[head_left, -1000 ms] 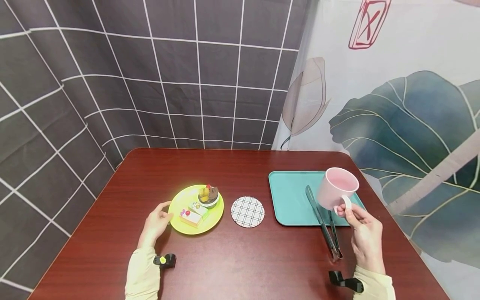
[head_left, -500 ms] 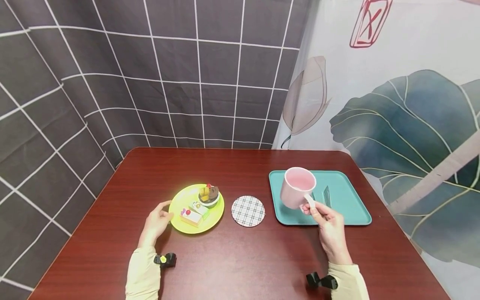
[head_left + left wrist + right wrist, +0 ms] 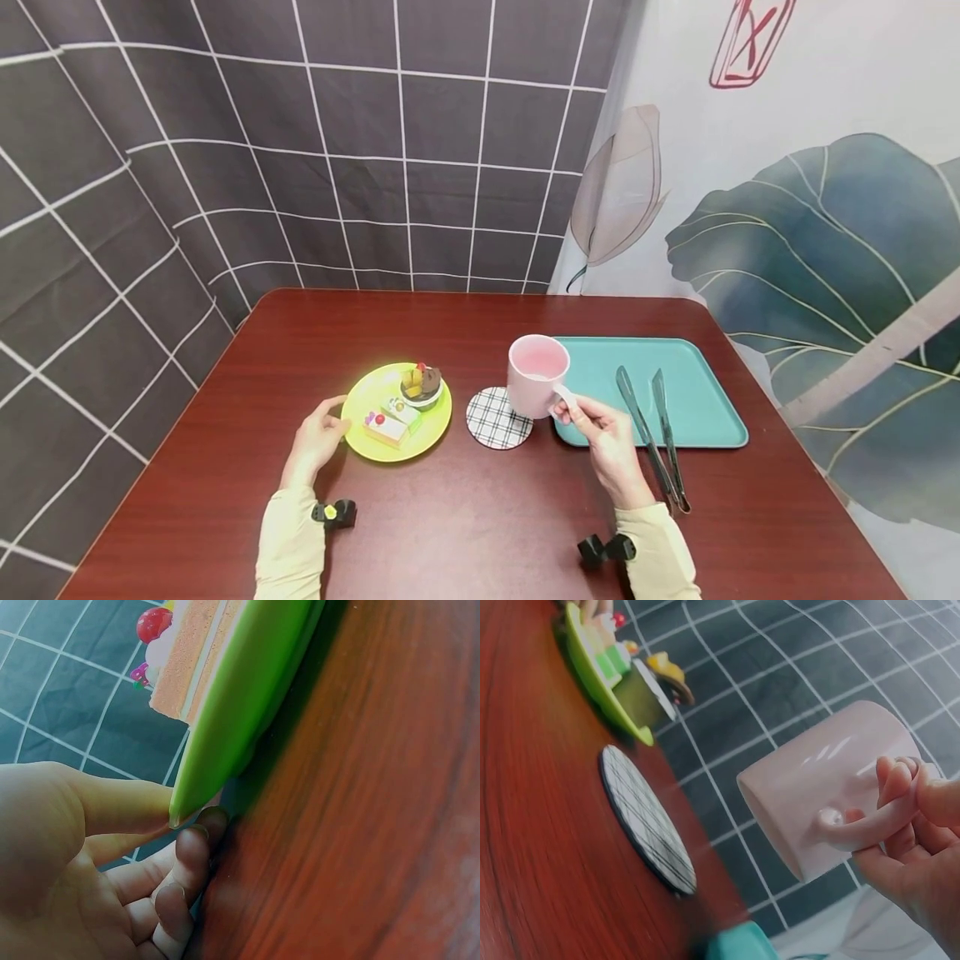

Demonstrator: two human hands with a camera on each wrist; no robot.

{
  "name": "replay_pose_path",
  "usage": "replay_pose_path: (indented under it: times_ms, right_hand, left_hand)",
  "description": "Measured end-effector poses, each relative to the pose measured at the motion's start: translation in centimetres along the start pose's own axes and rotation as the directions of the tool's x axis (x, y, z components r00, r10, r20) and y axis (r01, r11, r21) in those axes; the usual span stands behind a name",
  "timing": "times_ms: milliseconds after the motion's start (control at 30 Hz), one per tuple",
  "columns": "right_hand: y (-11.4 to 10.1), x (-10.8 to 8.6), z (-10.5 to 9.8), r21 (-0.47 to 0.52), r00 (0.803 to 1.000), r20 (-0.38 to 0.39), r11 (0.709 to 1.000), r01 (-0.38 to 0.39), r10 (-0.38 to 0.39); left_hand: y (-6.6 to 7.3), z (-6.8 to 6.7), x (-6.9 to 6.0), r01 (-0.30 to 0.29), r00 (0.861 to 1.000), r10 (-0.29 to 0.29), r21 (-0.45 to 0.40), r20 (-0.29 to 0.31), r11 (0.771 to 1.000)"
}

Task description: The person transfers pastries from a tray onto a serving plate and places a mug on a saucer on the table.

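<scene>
My right hand (image 3: 611, 450) grips the handle of a pink mug (image 3: 534, 383); the right wrist view shows the mug (image 3: 825, 787) held above the table, apart from the round checked coaster (image 3: 649, 817). In the head view the mug overlaps the right part of that coaster (image 3: 491, 425). With thumb and fingers, my left hand (image 3: 311, 446) pinches the left rim of a yellow-green plate (image 3: 367, 392). On the plate are two toy cake slices (image 3: 386, 428) and a small cup of dessert (image 3: 422, 386). In the left wrist view the fingertips lie under the plate's rim (image 3: 217, 772).
A teal tray (image 3: 708, 400) lies at the right, with dark tongs (image 3: 660, 454) resting across its front edge and onto the reddish-brown table (image 3: 450, 525). A grid-patterned cloth (image 3: 337, 108) hangs behind, beside a leaf-printed one (image 3: 810, 233).
My right hand has carried the mug leftward from over the tray's right side to the coaster's right part. The tongs now show fully. My left hand stays on the plate's rim.
</scene>
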State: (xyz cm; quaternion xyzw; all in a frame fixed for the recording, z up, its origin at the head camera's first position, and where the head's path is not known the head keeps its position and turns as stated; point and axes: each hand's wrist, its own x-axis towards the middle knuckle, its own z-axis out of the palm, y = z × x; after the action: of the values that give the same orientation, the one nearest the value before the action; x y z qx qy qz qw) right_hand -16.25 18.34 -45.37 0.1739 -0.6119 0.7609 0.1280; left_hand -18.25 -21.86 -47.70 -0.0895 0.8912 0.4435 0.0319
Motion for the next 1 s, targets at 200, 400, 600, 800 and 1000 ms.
replay_pose_path:
  times_ms: [200,400,600,800,1000]
  right_hand:
    - [0.9,0.3,1.4,-0.006,0.999,0.037,0.999,-0.039,0.039]
    - [1.5,0.4,2.4,-0.015,0.993,0.078,0.996,-0.092,0.093]
    - [2.0,0.7,2.6,-0.089,0.983,0.065,0.983,-0.163,0.169]
    - [2.9,1.1,2.6,-0.130,0.973,0.023,0.965,-0.226,0.231]
    - [4.0,1.2,2.4,-0.118,0.969,0.015,0.963,-0.243,0.247]
  left_hand:
    - [0.1,0.0,0.0,-0.006,1.000,0.006,-0.002,-0.002,1.000]
    - [0.0,0.0,-0.1,-0.017,1.000,0.017,-0.004,-0.009,1.000]
    - [0.0,0.1,0.0,-0.020,1.000,0.020,-0.004,-0.010,1.000]
    - [-0.1,0.1,0.2,-0.025,1.000,0.025,0.005,-0.019,1.000]
    - [-0.2,0.0,0.2,-0.016,1.000,0.016,0.020,-0.009,1.000]
